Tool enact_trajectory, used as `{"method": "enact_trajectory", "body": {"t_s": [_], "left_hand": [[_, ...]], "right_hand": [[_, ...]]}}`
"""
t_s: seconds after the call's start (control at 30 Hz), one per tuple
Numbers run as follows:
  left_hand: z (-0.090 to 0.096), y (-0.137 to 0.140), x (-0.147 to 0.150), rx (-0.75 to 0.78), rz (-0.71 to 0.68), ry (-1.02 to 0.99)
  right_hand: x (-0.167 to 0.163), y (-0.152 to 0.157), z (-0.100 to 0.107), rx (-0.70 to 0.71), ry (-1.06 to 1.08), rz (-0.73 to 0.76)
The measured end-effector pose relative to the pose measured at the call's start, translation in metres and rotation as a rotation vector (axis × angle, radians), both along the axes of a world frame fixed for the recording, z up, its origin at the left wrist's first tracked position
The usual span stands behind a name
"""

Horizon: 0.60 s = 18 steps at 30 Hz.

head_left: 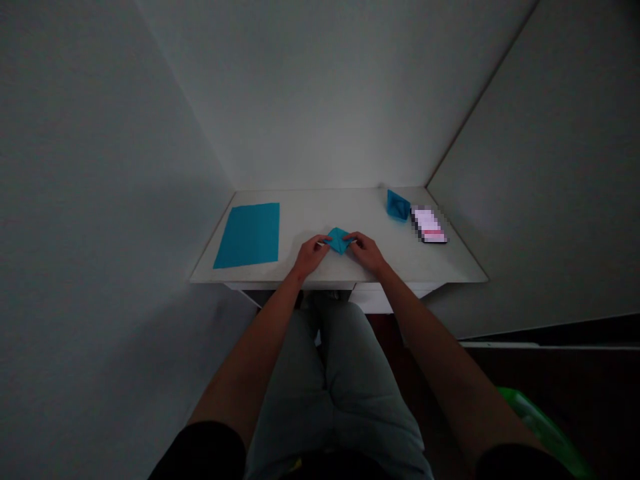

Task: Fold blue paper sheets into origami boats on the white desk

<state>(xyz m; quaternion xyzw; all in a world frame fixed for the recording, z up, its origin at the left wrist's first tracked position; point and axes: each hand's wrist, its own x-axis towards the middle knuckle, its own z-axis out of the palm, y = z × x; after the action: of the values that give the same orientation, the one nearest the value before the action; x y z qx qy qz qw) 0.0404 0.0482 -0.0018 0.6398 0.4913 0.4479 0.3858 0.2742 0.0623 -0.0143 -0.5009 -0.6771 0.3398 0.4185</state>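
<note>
A small folded piece of blue paper (339,241) lies near the front middle of the white table, with crease lines across its diamond-like shape. My left hand (313,253) pinches its left corner between thumb and fingers. On the opposite side, my right hand (367,253) grips the right corner in the same way. Both hands rest low, close to the tabletop. The fingertips cover the paper's two side corners.
A flat blue sheet of paper (250,233) lies on the left of the white table (320,272). Toward the back right stands a folded blue paper shape (398,206), beside a phone (429,225) with a lit, blurred screen. Walls enclose the table's back and sides.
</note>
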Motion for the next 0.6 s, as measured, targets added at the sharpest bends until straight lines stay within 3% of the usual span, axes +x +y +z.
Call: {"method": "enact_trajectory", "body": {"t_s": [0.3,0.6], "left_hand": [[-0.011,0.008,0.001,-0.028,0.035,-0.118],[-0.007,0.009,-0.001,0.006,0.008,0.038]], "right_hand": [[-0.001,0.002,-0.005,0.003,0.117,0.010],[-0.001,0.004,-0.003,-0.008,0.046,0.018]]}}
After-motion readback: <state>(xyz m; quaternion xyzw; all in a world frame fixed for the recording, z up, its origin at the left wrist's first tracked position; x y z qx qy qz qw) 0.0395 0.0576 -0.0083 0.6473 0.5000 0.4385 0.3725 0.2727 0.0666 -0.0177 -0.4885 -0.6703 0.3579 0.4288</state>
